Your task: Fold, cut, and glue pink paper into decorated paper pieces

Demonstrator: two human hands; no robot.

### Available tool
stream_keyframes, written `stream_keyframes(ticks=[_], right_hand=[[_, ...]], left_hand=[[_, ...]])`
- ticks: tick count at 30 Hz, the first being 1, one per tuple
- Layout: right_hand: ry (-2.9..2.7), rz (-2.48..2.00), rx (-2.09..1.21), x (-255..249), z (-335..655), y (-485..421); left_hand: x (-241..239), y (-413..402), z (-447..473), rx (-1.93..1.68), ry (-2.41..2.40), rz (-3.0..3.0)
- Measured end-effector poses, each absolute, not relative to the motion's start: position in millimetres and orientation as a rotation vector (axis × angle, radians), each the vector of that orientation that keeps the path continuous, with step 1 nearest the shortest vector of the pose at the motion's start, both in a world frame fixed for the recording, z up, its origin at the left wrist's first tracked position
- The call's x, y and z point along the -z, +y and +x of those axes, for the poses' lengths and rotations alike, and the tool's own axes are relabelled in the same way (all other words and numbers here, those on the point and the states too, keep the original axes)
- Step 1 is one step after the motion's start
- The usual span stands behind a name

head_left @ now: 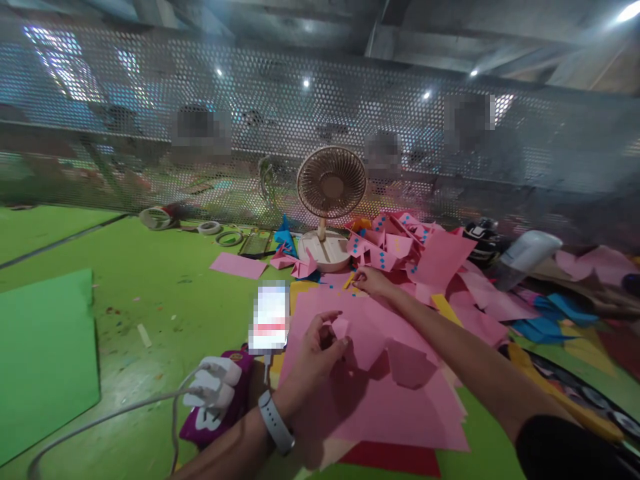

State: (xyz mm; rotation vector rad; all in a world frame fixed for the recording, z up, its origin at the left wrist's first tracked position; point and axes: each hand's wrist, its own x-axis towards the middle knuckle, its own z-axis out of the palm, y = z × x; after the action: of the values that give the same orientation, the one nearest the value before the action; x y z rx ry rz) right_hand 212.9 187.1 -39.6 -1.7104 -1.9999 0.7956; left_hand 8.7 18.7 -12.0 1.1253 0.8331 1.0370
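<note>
My left hand (316, 353), with a grey watch on the wrist, pinches a small folded pink paper piece (341, 327) between thumb and fingers above a stack of pink paper sheets (395, 393). My right hand (373, 281) reaches farther out, fingers curled down onto small bits near the far edge of the pink sheets, beside the base of a small desk fan (330, 200). What it grips, if anything, I cannot make out.
A heap of folded pink papers with blue dots (400, 250) lies right of the fan. A phone (270, 317) is propped left of the sheets, by a purple power strip with white plugs (213, 393). A green sheet (45, 353) lies at left. A perforated metal screen (150, 133) closes the back.
</note>
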Motion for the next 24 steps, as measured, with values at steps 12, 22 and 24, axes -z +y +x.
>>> stream_keyframes(ticks=[12,22,24], right_hand=[[-1.651,-1.519,-0.917,57.2,210.2,184.3],[-1.439,-1.566,-1.119,59.2,207.6,187.2],[-1.412,-1.568,-1.126,55.7,206.9,184.4]], left_hand=[[13.9,17.8,7.3,-0.990,0.879,1.129],[14.3,18.0,7.8,-0.975,0.875,1.074],[15.1,18.8,7.6,-0.977,0.896,1.091]])
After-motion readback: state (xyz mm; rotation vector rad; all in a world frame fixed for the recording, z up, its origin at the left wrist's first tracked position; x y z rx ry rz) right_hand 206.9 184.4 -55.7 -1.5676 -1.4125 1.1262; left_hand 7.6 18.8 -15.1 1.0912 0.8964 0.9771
